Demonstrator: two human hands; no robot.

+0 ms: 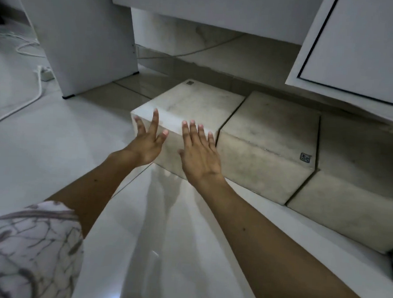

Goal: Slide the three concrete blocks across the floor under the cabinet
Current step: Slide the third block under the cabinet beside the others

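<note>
Head view, looking down at a glossy tiled floor (53, 144) in front of a white cabinet (222, 10). Three concrete blocks lie side by side in a row that runs from the centre toward the near right: the left block (193, 102), the middle block (270, 130) touching it, and the right block (359, 172) just beside that, partly below an open cabinet door (358, 43). The far ends of the blocks reach into the shadowed recess under the cabinet; the near ends project onto the open floor.

The left hand (147, 143) and right hand (199, 156) are both spread, fingers straight, grasping nothing, and placed against or just before the near face of the left block; actual contact cannot be confirmed.

Handling, as judged: the blocks appear dense, rigid and heavy, with no handles or edges suited to gripping. Flat palms low on the near face, one toward each side, should keep a block from turning. The polished tile probably lets it slide, though it may scratch. White cables (37, 88) lie on the floor at far left, well apart.
</note>
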